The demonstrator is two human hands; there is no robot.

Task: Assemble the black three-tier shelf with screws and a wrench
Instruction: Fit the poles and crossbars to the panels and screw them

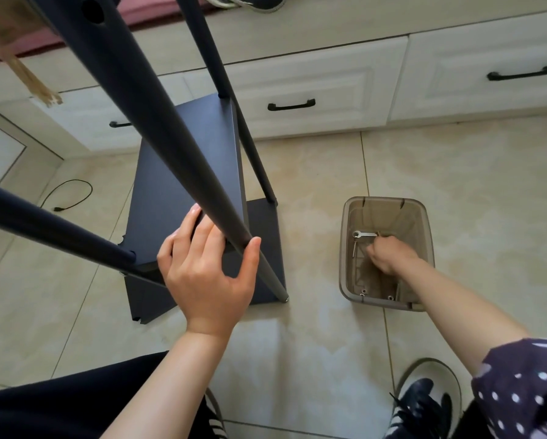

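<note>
Tiled floor [329, 172]: left hand [207, 274] clamps shelf post [170, 147]; right hand [391, 253], at three o'clock, curled in bin [430, 223]—take screws, hold the shelf steady.

A single wide-angle view is taken from the person's head, directed forward and steeply down at the tiled floor [313, 191]. The shelf poles [158, 122] are seen very close to the lens, the forearms are framed from below, and white drawers [329, 87] are caught along the top edge.
</note>
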